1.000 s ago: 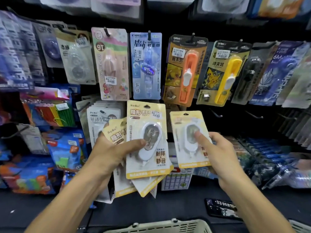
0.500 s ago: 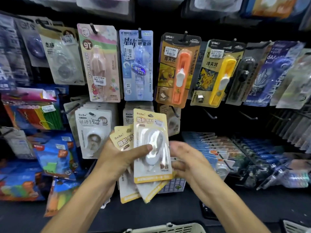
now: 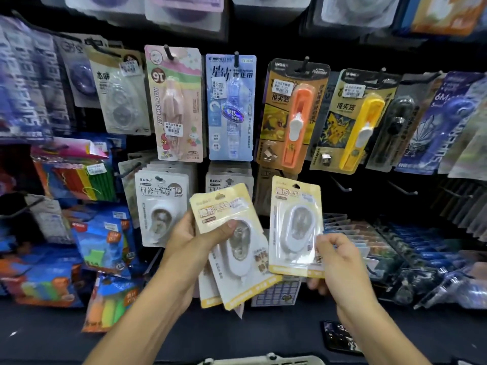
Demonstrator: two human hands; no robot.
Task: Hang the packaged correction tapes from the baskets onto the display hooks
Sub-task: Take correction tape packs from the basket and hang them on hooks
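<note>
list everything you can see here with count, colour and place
yellow correction tape pack: one, yellow card, held up right of centre
yellow pack stack: several, count unclear, fanned at centre
grey-white packs: a row, hung on lower left hooks
pink pack: one in front, upper hook
blue pack: one in front, upper hook
orange clip pack: one in front, upper hook
yellow clip pack: one in front, upper right
empty hooks: at least two, black, right of centre
basket: one, pale rim, bottom edge
left hand: grips the stack
right hand: pinches the single pack
</note>
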